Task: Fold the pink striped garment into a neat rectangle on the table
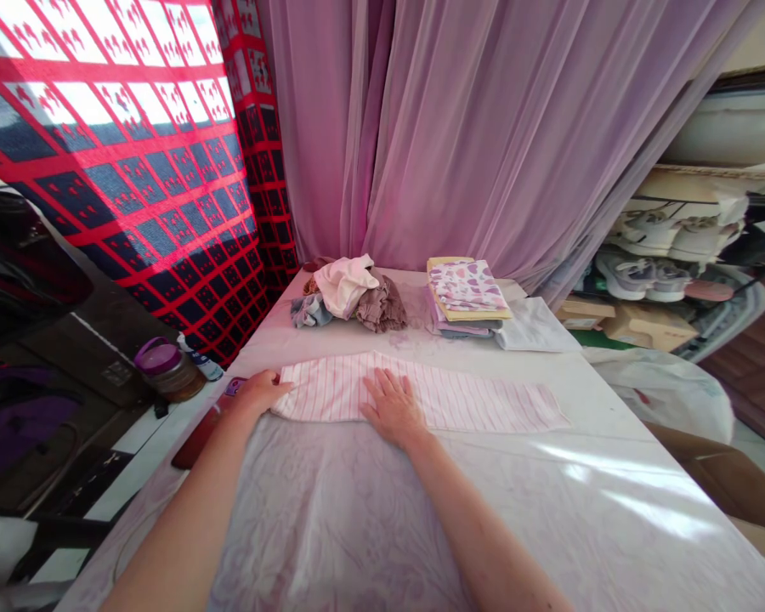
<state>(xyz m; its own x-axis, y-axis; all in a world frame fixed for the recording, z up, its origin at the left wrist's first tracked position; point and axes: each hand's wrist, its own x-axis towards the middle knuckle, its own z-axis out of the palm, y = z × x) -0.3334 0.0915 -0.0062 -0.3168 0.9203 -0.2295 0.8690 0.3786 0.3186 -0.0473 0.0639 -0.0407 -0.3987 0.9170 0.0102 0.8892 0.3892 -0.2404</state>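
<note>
A person is leaning over a bench (612,510) covered with a pale, faintly patterned cloth, seen from a camera on their head. A pink-and-white striped cloth (484,404), folded into a long narrow band, is lying flat across the middle of the bench, running from left to right.

The left hand (263,392) is resting at the left end of the striped cloth, fingers loosely curled on its edge; whether it is pinching the fabric cannot be told. The right hand (392,408) is lying open and flat, palm down, fingers spread, pressing on the cloth a little left of its middle. It is gripping nothing.

Beyond the striped cloth, towards the far end of the bench, a heap of crumpled clothes (350,297) in white, brown and grey is sitting on the left. To the right of it, a stack of folded clothes (467,293) is standing, topped by a piece with purple shapes, and a folded white cloth (532,327) is lying just beside the stack.

Sheer lilac curtains (472,127) are hanging behind the bench, and a red-and-dark chequered fabric (133,153) is hanging to the left. A jar with a purple lid (159,361) is standing off the bench's left edge. Shoes on a shelf (650,246) are showing at the right.
</note>
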